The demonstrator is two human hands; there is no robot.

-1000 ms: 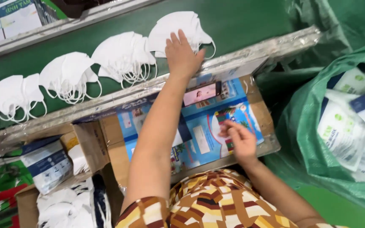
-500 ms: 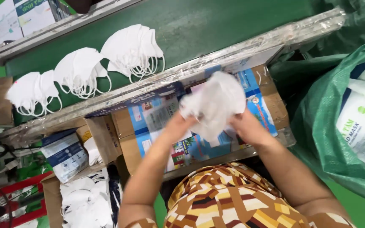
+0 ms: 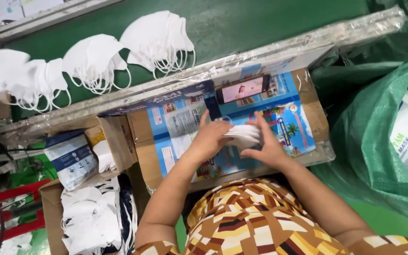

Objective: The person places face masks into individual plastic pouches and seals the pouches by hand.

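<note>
Between the two hands, just above the person's lap, a flat stack of white masks lies on a printed blue carton panel serving as the bench top. The left hand presses on the stack's left end, fingers spread and partly extended, palm against the masks. The right hand closes on the right end, fingers curled over the top edge and thumb beneath, so the stack is pinched from both sides. Its long axis runs roughly left to right, from one palm to the other, tilted slightly. Both hands are in contact; neither is clearly nearer.

Just beyond the fingers, away from the person, a phone with a lit screen lies flat on the panel, apart from the stack. Further out, past a foil-wrapped rail, bundles of white masks sit in a row on a green conveyor surface. To the left of the left hand, and lower, an open cardboard box holds loose masks and a blue-and-white packet. To the right of the right hand, a green woven sack holds packaged goods, well apart from the fingers.
</note>
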